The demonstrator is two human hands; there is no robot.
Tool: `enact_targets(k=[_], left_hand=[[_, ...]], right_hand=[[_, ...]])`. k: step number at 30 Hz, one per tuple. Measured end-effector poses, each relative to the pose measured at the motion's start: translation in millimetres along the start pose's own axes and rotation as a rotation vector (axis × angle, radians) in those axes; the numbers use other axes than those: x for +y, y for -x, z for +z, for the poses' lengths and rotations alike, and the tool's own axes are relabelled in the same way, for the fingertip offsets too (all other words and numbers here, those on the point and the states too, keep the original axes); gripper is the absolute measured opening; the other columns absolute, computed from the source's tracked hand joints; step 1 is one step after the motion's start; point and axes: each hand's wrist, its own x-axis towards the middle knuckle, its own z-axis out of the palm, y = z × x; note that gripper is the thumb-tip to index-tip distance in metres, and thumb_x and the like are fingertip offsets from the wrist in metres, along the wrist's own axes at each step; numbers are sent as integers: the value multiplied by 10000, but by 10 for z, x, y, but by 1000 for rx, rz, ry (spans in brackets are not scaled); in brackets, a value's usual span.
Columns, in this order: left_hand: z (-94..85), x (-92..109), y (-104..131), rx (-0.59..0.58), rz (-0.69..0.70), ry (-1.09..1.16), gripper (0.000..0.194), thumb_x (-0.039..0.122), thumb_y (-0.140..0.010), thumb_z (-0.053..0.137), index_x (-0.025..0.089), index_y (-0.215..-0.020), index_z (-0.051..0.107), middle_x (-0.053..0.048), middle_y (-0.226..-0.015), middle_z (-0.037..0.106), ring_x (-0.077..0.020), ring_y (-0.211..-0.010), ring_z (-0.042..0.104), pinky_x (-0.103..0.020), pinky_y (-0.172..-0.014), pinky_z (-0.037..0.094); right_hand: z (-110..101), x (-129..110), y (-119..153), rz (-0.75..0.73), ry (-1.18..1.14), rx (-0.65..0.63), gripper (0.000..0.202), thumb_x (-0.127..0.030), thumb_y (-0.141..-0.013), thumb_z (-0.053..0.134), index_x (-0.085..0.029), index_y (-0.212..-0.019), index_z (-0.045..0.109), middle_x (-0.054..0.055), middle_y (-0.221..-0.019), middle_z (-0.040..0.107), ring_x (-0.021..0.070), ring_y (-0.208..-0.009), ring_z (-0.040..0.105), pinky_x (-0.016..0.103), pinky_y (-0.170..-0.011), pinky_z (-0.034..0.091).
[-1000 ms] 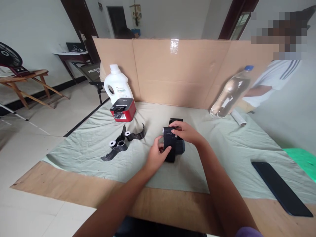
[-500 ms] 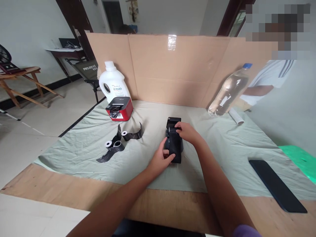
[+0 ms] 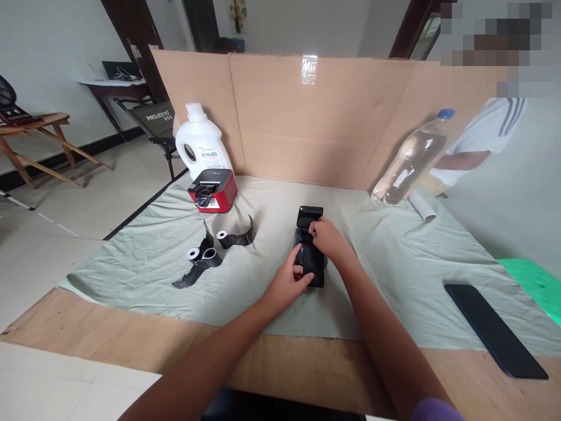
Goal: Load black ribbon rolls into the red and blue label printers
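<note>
While the lid [image 3: 310, 215] of the black device [image 3: 298, 238] on the cloth [image 3: 267, 204] stands up at its far end, a black strip [image 3: 314, 263] already lies along it, pinched near its near end by the left hand [image 3: 284, 283]. The right hand [image 3: 329, 238] bends its fingers beside the lid, their exact grip unclear; the lid is not down, and three loose rolls [image 3: 227, 240] lie left of the device.
</note>
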Motion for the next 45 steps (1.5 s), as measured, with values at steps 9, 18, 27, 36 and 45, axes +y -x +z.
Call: enact_targets(k=[9,18,27,36,45], left_hand=[[-4,0,-1,-2,-4,-12,915,322,-856,675,150,-1616,196,94,-607,447,-128,-565,528,-252,-594,432],[-14,26,3,-8,3,-29,731,342,-844,678,178,-1522,461,86,-577,443,-122,-534,521,-261,-601,482],[-45,90,29,-112,-70,-108,343,333,-842,649,140,-1093,782,-30,-619,694,-144,-564,627,-249,-604,470],[-50,102,41,-125,-81,-134,334,334,-851,643,162,-1098,786,-35,-658,727,-146,-579,625,-253,-615,475],[-50,112,48,-134,-82,-148,326,341,-857,634,164,-1084,785,-33,-661,725,-154,-600,643,-252,-616,482]], right_hand=[[-14,66,-40,-19,-110,-73,242,-160,-831,692,-211,-1062,745,117,-1210,575,258,-1085,613,372,-984,479],[-83,-82,13,108,-81,183,199,-240,-884,635,-171,-1069,663,150,-1140,599,309,-1072,565,427,-945,463],[-169,176,-77,-63,-252,187,277,-164,-895,591,-181,-1170,614,113,-1193,559,232,-1004,598,382,-974,472],[-424,146,118,-64,-237,-222,317,-232,-869,676,-268,-1184,664,69,-1179,524,168,-828,608,330,-823,513],[-248,226,-35,88,-314,-267,532,-345,-804,780,-232,-1307,650,145,-1327,640,307,-1115,646,395,-916,530]])
